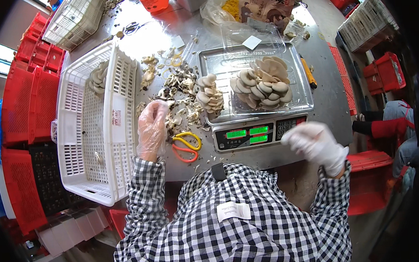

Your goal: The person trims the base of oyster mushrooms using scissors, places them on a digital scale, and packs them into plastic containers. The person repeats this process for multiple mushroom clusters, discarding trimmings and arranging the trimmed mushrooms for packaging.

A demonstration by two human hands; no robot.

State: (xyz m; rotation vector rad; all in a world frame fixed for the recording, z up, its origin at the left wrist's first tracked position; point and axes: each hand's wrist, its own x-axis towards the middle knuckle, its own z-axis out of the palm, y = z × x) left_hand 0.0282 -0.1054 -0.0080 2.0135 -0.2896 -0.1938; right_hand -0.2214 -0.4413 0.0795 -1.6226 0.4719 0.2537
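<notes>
The wide grey metal desk is smooth and shiny. The pale grey, fan-shaped mushrooms, upper middle, look smooth and dull. Left of centre, the thin clear plastic glove looks crinkly.

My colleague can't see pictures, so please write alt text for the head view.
A gloved left hand and gloved right hand flank a digital scale, loaded with mushroom clusters, on a metal table. Scraps and scissors lie beside the left hand; a white crate stands farther left.
</notes>
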